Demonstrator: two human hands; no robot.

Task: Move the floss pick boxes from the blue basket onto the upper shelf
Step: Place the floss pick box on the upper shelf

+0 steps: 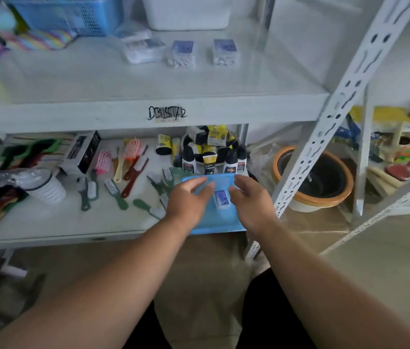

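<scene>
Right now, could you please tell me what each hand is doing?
Left hand: open, fingers loosely curled over the blue basket, holding nothing.
Right hand: open beside the floss pick box, not gripping it.

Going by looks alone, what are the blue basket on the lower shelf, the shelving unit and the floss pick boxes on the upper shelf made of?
Blue basket: likely moulded plastic, slightly translucent, with perforated walls.
Shelving unit: probably white-painted metal; the slotted angle upright suggests steel.
Floss pick boxes: apparently clear hard plastic with blue labels; white picks show through. Blur leaves the finish uncertain.
</scene>
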